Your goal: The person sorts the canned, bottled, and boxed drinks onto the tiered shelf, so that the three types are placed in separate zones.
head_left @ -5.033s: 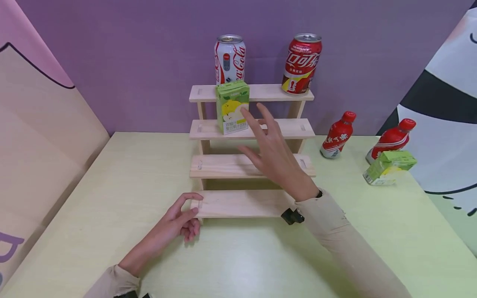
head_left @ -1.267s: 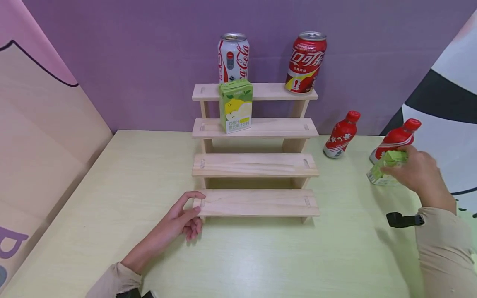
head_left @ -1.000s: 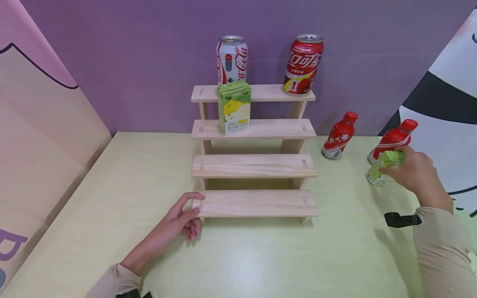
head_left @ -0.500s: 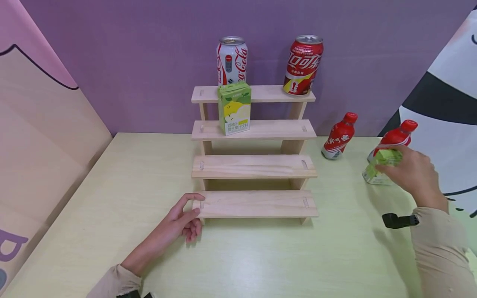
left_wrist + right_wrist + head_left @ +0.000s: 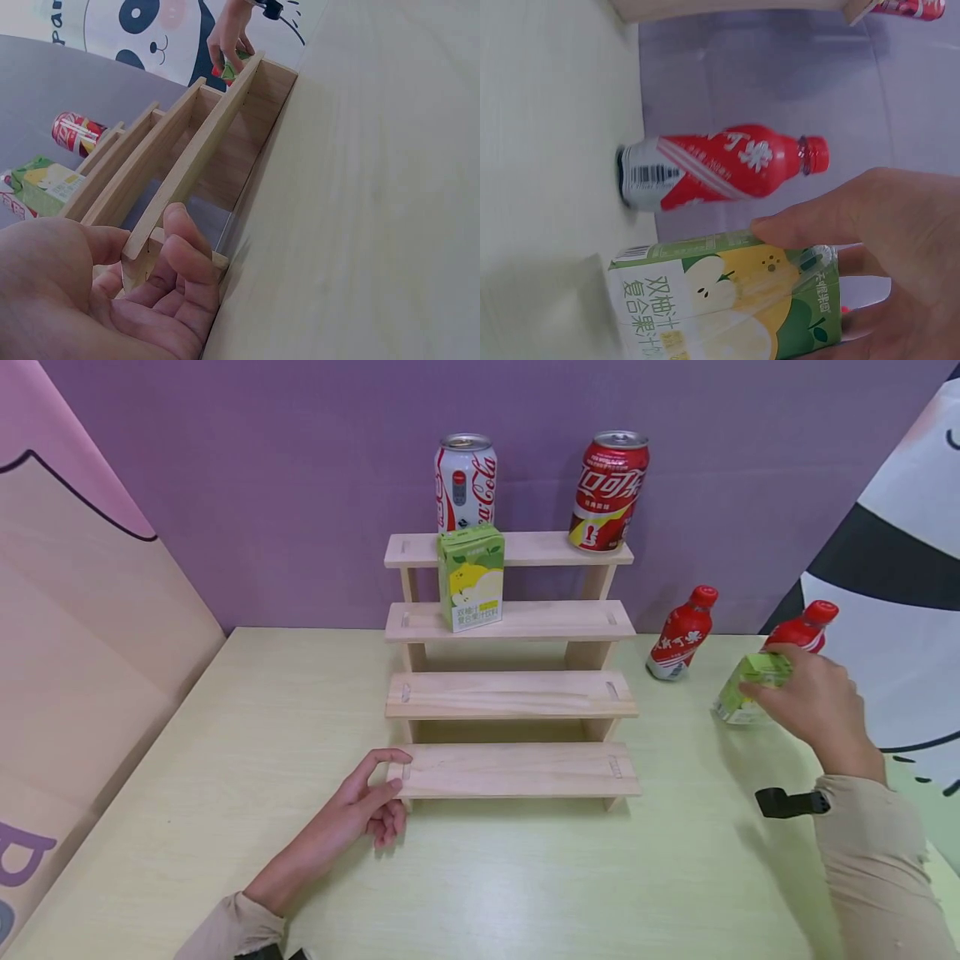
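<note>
Two hands at work, both gripping. Nearest: left hand (image 5: pixel 356 806), tan sleeve (image 5: pixel 232 927), at the front left of the rack. Grip pinches the left end of the bottom shelf (image 5: pixel 510 770); index finger on top, thumb at the front corner, remaining fingers curled lower down. Rack stands on the pale tabletop (image 5: pixel 465 893).

Right hand (image 5: pixel 817 702) is out to the right of the rack, black device (image 5: pixel 791 802) at the wrist. Grip pinches a green juice box (image 5: pixel 727 300) near its top, thumb on one narrow side, fingers round the back. Box is roughly upright, low over the tabletop; can't tell if its base touches.

Just behind: two red bottles, upright on the tabletop. Left bottle (image 5: pixel 680 635) sits between rack and held box, fully visible in the head view. Right bottle (image 5: pixel 798 631) is partly hidden by the hand and box.

Wooden rack (image 5: pixel 510 695) has four shelves, stepped up toward the back. Second carton (image 5: pixel 474 581) stands on the third shelf up, left of centre. Top shelf: white can (image 5: pixel 467 485), base hidden behind that carton; red can (image 5: pixel 609 493) near the right end.

Farthest: purple backdrop (image 5: pixel 300 502).
</note>
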`<state>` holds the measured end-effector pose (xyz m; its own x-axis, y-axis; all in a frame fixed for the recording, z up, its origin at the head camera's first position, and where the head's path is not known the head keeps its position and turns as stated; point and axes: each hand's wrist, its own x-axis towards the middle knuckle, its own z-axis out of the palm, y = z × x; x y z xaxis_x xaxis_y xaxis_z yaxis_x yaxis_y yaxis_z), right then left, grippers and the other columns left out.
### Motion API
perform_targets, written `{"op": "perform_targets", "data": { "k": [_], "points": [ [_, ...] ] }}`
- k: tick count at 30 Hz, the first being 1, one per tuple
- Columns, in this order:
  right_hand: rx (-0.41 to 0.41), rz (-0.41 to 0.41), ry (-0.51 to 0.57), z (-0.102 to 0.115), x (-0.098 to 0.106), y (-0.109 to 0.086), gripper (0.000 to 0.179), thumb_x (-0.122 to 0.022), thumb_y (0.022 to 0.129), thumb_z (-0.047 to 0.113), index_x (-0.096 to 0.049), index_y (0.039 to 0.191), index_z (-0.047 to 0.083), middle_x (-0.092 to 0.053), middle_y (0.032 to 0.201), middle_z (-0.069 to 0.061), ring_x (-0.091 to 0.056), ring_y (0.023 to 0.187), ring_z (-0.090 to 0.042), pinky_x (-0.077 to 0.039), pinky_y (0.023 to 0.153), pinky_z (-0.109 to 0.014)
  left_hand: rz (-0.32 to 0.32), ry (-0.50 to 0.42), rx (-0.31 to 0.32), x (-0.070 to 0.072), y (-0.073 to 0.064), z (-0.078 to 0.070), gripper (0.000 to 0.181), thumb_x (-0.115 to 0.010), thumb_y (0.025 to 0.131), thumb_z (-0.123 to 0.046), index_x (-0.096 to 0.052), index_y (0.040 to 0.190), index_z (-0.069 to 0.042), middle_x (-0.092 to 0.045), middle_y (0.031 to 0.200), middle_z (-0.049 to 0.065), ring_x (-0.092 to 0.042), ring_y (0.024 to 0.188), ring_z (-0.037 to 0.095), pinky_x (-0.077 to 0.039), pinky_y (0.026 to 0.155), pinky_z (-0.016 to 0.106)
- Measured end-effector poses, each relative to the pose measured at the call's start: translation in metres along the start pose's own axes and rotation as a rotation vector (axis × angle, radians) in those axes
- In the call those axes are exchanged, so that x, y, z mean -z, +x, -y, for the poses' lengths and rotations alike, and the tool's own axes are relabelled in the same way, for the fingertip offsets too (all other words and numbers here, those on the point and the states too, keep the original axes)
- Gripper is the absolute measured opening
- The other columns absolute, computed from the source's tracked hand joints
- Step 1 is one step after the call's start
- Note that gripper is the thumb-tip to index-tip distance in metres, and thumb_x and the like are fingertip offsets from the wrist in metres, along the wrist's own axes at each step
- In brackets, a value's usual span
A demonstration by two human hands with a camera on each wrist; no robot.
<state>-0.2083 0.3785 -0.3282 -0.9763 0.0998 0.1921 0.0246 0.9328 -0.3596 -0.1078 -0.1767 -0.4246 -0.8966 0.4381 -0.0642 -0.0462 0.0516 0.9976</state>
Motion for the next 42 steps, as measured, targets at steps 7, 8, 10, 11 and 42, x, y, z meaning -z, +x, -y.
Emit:
{"op": "perform_targets", "data": {
  "k": [7, 8, 10, 11, 42],
  "points": [
    [0.022, 0.000, 0.016, 0.017, 0.003, -0.001, 0.071, -0.073, 0.088, 0.029, -0.041, 0.143, -0.003, -0.048, 0.120, -0.035, -0.044, 0.101, -0.053, -0.052, 0.062, -0.058, -0.004, 0.006, 0.001, 0.000, -0.001, 0.000, 0.036, -0.047, 0.107, -0.031, -0.036, 0.140, -0.021, -0.060, 0.076, 0.019, -0.054, 0.060, 0.019, -0.045, 0.051, 0.024],
    [0.027, -0.007, 0.023, 0.020, 0.004, -0.002, 0.072, -0.073, 0.089, 0.029, -0.040, 0.145, -0.002, -0.047, 0.121, -0.035, -0.044, 0.102, -0.054, -0.051, 0.063, -0.059, -0.004, 0.007, 0.002, 0.000, -0.001, 0.000, 0.036, -0.047, 0.107, -0.031, -0.036, 0.140, -0.022, -0.060, 0.076, 0.018, -0.054, 0.060, 0.019, -0.045, 0.051, 0.024],
    [0.038, -0.033, 0.042, 0.026, 0.005, -0.003, 0.075, -0.072, 0.090, 0.030, -0.036, 0.149, 0.000, -0.046, 0.124, -0.035, -0.044, 0.102, -0.054, -0.050, 0.065, -0.062, -0.006, 0.008, 0.003, 0.000, -0.001, 0.000, 0.036, -0.047, 0.107, -0.031, -0.036, 0.140, -0.022, -0.060, 0.076, 0.018, -0.054, 0.060, 0.019, -0.045, 0.051, 0.024],
    [0.043, -0.052, 0.053, 0.029, 0.006, -0.004, 0.076, -0.071, 0.090, 0.031, -0.034, 0.150, 0.002, -0.046, 0.125, -0.035, -0.044, 0.103, -0.054, -0.049, 0.067, -0.064, -0.007, 0.009, 0.003, 0.000, -0.001, 0.000, 0.036, -0.047, 0.107, -0.031, -0.036, 0.140, -0.022, -0.060, 0.076, 0.018, -0.054, 0.060, 0.019, -0.045, 0.051, 0.024],
    [0.298, -0.536, 0.270, 0.128, 0.014, -0.041, 0.055, -0.073, 0.089, 0.022, -0.057, 0.139, 0.009, -0.052, 0.143, -0.013, -0.048, 0.131, -0.031, -0.042, 0.102, -0.058, 0.021, 0.004, -0.013, 0.003, 0.002, -0.001, 0.035, -0.045, 0.108, -0.029, -0.036, 0.140, -0.019, -0.060, 0.074, 0.017, -0.054, 0.060, 0.019, -0.046, 0.051, 0.025]
  ]
}}
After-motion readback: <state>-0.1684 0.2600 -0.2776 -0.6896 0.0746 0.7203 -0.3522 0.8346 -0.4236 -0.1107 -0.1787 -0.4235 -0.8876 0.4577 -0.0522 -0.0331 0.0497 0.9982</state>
